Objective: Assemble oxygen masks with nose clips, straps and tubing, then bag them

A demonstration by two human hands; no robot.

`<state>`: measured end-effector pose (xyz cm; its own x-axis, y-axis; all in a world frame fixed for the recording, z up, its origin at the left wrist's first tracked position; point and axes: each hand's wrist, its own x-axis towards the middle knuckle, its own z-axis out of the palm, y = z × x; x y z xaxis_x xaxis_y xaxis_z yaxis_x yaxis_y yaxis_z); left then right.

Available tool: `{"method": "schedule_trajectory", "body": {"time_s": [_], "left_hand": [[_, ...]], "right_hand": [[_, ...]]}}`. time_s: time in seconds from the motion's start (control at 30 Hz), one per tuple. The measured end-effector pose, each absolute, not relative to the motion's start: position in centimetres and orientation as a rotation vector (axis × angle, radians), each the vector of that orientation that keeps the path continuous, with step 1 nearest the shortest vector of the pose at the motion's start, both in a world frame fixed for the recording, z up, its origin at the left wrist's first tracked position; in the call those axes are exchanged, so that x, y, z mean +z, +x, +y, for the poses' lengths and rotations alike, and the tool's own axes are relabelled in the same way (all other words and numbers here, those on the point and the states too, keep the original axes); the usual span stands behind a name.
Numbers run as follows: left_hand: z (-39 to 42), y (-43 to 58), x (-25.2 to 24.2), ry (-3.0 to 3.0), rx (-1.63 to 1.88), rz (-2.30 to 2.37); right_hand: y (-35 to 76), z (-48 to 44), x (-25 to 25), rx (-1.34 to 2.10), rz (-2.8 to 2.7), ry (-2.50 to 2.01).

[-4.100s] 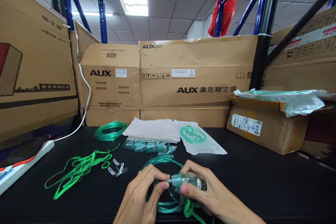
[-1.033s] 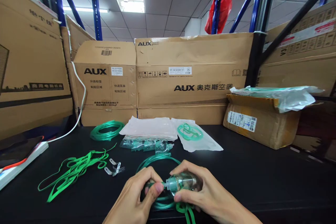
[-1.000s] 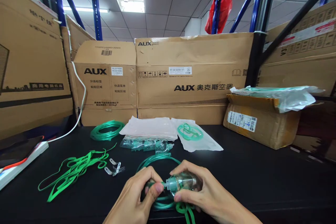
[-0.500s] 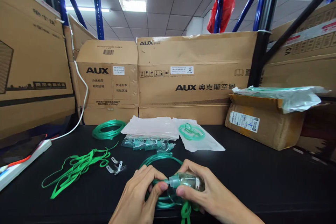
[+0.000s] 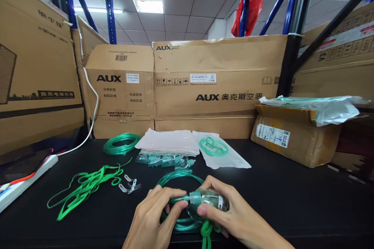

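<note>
My right hand [image 5: 233, 212] is wrapped round a clear green oxygen mask [image 5: 209, 198], its narrow connector end pointing left. With thumb and fingers, my left hand [image 5: 154, 214] pinches the end of green tubing [image 5: 179, 199] right at that connector. The tubing's coil [image 5: 179, 176] lies on the black table under and behind both hands. A bright green elastic strap [image 5: 206, 230] hangs from the mask below my right fingers. Part of the mask is hidden by that hand.
Green straps [image 5: 87, 188], metal nose clips [image 5: 130, 185] and a tubing coil [image 5: 121, 144] lie left. Ahead are stacked white pouches [image 5: 168, 141], clear mask parts [image 5: 162, 160] and tubing on another pouch [image 5: 230, 159]. Boxes [image 5: 219, 81] wall the back; an open carton [image 5: 295, 140] stands right.
Both hands stay almost in place, the mask shifting very slightly right. A little more of the narrow piece between my left fingertips and the mask's connector now shows.
</note>
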<state>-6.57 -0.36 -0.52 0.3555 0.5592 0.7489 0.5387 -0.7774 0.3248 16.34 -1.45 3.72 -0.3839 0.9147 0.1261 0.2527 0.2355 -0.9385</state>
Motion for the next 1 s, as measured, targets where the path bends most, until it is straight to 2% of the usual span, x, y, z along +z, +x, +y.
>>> {"method": "schedule_trajectory", "body": {"time_s": [0.3, 0.5, 0.7, 1.0], "left_hand": [[-0.3, -6.3, -0.2, 2.510, 1.573, 0.874], [-0.5, -6.6, 0.4, 2.455, 1.449, 0.843], [-0.6, -6.1, -0.2, 2.586, 1.633, 0.799], [-0.4, -6.1, -1.1, 2.679, 1.570, 0.858]], "right_hand": [[16.5, -1.7, 3.8, 1.194, -1.823, -1.034], [16.5, -1.8, 4.0, 1.182, -1.871, -1.030], [16.5, -1.8, 4.1, 1.195, -1.869, -0.991], [16.4, -1.9, 4.0, 1.230, -1.830, -1.003]]}}
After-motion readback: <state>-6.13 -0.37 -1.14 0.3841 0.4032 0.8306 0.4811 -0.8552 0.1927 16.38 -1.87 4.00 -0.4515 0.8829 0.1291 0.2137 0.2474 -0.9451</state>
